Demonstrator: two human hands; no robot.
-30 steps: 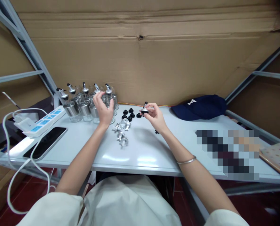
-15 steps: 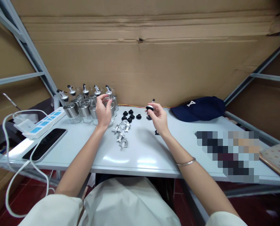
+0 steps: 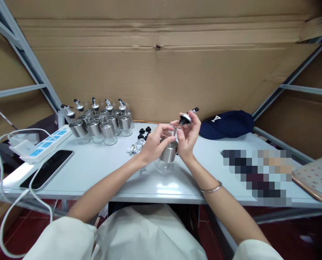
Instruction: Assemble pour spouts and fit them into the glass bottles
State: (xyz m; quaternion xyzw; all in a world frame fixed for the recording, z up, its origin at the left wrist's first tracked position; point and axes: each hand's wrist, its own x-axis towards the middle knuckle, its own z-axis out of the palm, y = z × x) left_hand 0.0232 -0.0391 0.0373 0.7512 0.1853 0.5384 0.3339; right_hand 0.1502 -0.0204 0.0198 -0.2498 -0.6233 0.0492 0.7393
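One bottle [image 3: 168, 153] is gripped by the left hand [image 3: 154, 144] above the table [image 3: 101, 169], its fingers wrapped round the steel sleeve; one pourer cap [image 3: 185, 118] is pinched in the right hand [image 3: 186, 139] just over the bottle's neck. About ten finished bottles [image 3: 100, 121] are clustered at the back left. Several black stoppers [image 3: 144, 130] and silver spouts [image 3: 135, 147] are partly hidden behind the left hand. One phone [image 3: 47, 169], one power strip [image 3: 40, 144] and one cap [image 3: 226, 124] are seen. The bottle's base is clear glass.
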